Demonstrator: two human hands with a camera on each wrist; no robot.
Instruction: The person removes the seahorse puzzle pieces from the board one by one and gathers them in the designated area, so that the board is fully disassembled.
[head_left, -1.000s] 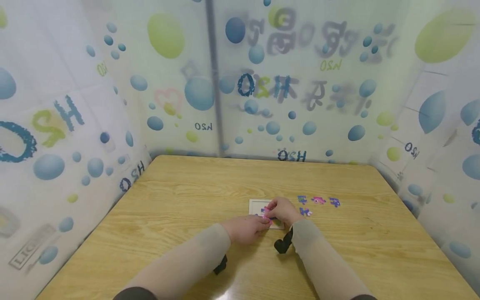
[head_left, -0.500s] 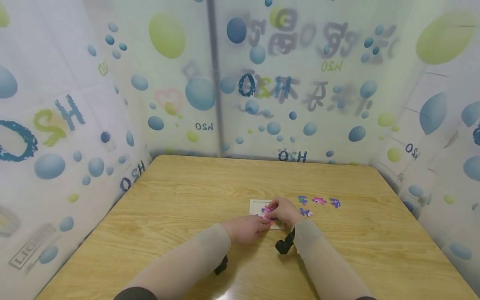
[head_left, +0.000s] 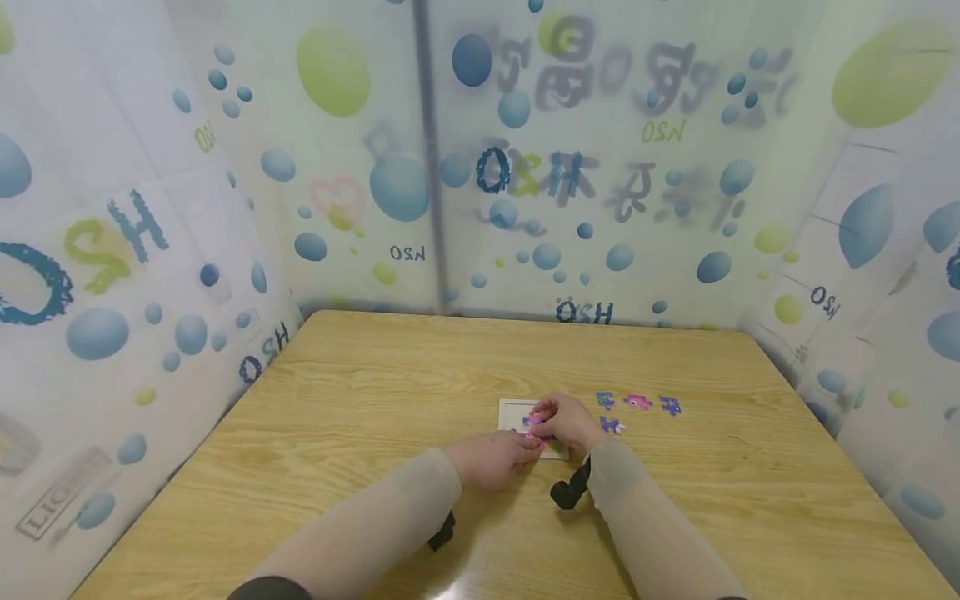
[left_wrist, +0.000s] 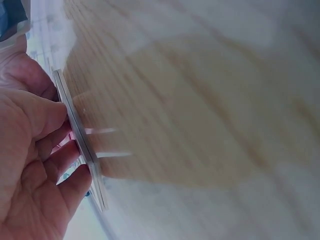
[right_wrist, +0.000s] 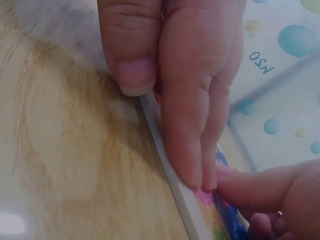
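A small white puzzle frame lies on the table, with joined pink and purple puzzle pieces in its near part. My left hand reaches over its near left side, fingers extended and touching the pieces. In the left wrist view the left hand rests along the frame's edge. My right hand comes from the right and pinches a pink and purple puzzle piece over the frame. From the right wrist view, the right thumb and fingers meet the pieces beside the left fingertips. Both hands hide much of the picture.
Several loose puzzle pieces lie right of the frame: a purple-green one, a pink one with an eye and purple ones. The wooden table ends at a patterned curtain.
My right fingers have shifted very slightly at the pink and purple puzzle piece. The left hand, the frame and the loose pieces stay where they were.
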